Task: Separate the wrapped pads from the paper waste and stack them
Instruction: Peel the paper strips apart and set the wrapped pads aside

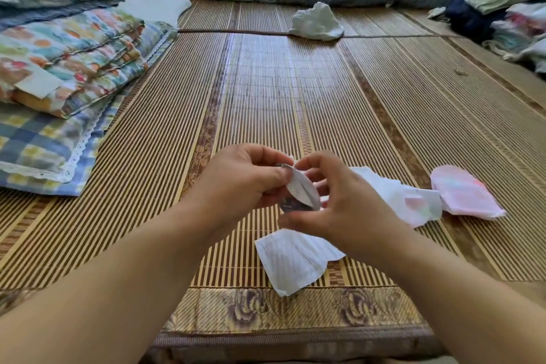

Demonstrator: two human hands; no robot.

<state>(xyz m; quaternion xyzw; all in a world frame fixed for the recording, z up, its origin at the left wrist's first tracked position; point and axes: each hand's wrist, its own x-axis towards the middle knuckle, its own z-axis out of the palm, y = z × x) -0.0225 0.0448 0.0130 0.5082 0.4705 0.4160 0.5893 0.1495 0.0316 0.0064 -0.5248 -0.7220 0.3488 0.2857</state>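
– Fingers [267,177] of my left hand [236,183]: thumb and forefinger pinching the upper edge of a small folded pad [300,190], dotted white inside, grey-purple outside.
– Right hand?
– Right hand [345,204] curled round the same pad from the other side, forefinger arched over its top, thumb at its lower end. Thumb is blurred, so contact there is not certain.
– Held where?
– Between both sets of fingers, raised off the bamboo mat [266,83].
– Around them?
– Below the fingers, toward me: a white paper sheet [292,260] flat on the mat. Just right of the fingers: crumpled white paper [384,189]. Against its far end lies a pink wrapped pad [464,195]. Well beyond the fingers: a white crumpled wad [316,22]. Far left of them: folded quilts [74,53].
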